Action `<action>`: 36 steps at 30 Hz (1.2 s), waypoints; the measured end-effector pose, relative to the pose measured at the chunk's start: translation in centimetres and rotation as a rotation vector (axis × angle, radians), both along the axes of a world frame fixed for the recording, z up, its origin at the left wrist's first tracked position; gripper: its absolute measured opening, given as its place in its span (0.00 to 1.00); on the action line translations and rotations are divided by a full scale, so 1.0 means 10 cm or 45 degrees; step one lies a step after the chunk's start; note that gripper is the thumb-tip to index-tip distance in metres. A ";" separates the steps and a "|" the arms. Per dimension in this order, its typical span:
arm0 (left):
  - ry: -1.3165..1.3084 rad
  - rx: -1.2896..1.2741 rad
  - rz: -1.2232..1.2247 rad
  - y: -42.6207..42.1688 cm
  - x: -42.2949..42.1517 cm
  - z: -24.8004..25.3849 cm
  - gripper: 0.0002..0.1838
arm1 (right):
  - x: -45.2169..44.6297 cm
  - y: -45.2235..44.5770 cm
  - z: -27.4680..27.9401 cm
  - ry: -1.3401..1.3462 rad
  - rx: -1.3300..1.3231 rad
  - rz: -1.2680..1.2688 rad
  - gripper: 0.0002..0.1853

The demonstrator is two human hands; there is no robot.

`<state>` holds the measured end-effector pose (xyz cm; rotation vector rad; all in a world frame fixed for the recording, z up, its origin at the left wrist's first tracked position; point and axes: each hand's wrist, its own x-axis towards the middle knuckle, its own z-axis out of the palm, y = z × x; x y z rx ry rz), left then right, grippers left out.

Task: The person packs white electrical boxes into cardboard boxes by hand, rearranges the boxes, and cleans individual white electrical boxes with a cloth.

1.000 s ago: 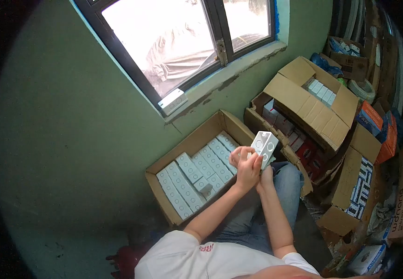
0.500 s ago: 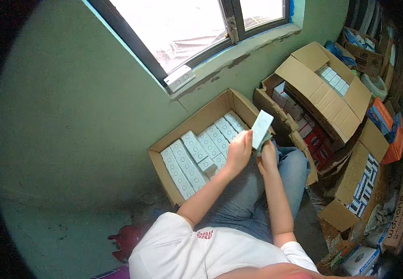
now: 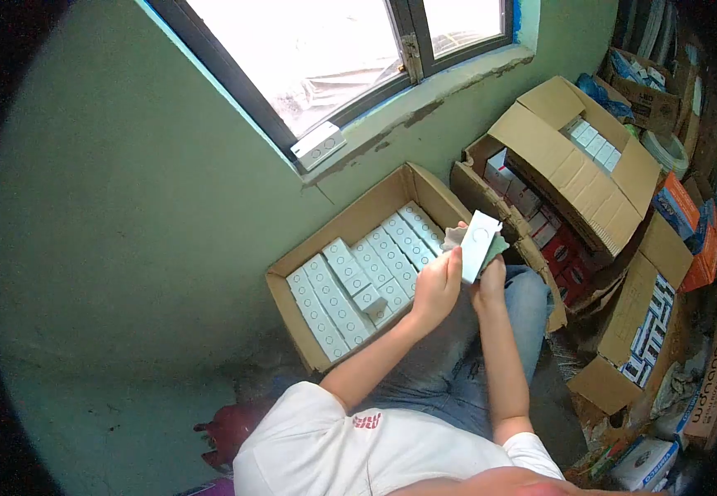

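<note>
A small white box (image 3: 480,240) with a round mark on its face is tilted up between my hands, above my lap. My left hand (image 3: 438,289) is closed round its left side, the thumb lying along the edge. From below and the right, my right hand (image 3: 489,285) is closed on a crumpled green-grey cloth (image 3: 497,247) that presses against the box; its fingertips are hidden. A pale fold of cloth shows at the box's left side. Nearby, an open cardboard carton (image 3: 292,326) holds rows of similar white boxes (image 3: 333,289), a few stacked on top.
Another white box (image 3: 319,147) lies on the window sill (image 3: 424,103). To the right, a carton (image 3: 557,157) with white boxes rests on a larger carton (image 3: 478,186) with red and white packages. Farther right are another carton (image 3: 614,364) and orange packages (image 3: 703,248).
Both hands have moved slightly down and to the right with the white box. More cloth now shows on both sides of it.
</note>
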<state>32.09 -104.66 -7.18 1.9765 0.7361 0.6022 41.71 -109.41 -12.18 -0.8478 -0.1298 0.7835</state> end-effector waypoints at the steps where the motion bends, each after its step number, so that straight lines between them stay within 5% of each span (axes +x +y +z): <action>1: -0.130 -0.111 -0.003 -0.01 -0.03 -0.08 0.23 | 0.00 -0.03 0.18 0.058 0.064 -0.002 0.25; 5: -0.339 -1.232 0.160 0.16 -0.06 0.10 0.22 | 0.07 -0.01 -0.02 0.253 0.033 0.010 0.23; 9: -0.238 -0.446 0.338 0.43 -0.04 -0.27 0.20 | 0.04 -0.02 -0.04 0.127 -0.044 0.002 0.19; 12: -0.116 -0.147 -0.156 0.44 -0.18 -0.11 0.19 | 0.04 0.00 -0.07 0.139 -0.017 -0.048 0.19; 16: 0.003 0.294 -0.262 0.51 -0.24 -0.03 0.19 | 0.01 0.04 -0.06 0.104 -0.003 -0.048 0.20; 19: 0.132 0.206 -0.285 0.50 -0.28 0.10 0.27 | -0.03 0.10 -0.03 0.084 0.027 -0.074 0.21; 23: 0.364 0.565 -0.411 0.56 -0.32 0.14 0.53 | -0.12 0.17 -0.01 0.129 0.034 -0.127 0.20; 26: 0.399 0.246 -0.397 0.67 -0.31 0.11 0.53 | -0.12 0.14 0.01 0.125 0.074 0.041 0.19; 31: 0.395 0.559 -0.240 1.13 -0.28 0.47 0.50 | 0.10 -0.01 -0.26 0.365 0.342 0.435 0.20; 35: 0.338 0.402 -0.203 1.60 -0.22 0.95 0.48 | 0.15 -0.02 -0.65 0.400 0.324 0.273 0.16; 36: 0.272 0.649 -0.177 1.80 -0.23 0.89 0.46 | 0.16 -0.03 -0.63 0.458 0.349 0.277 0.15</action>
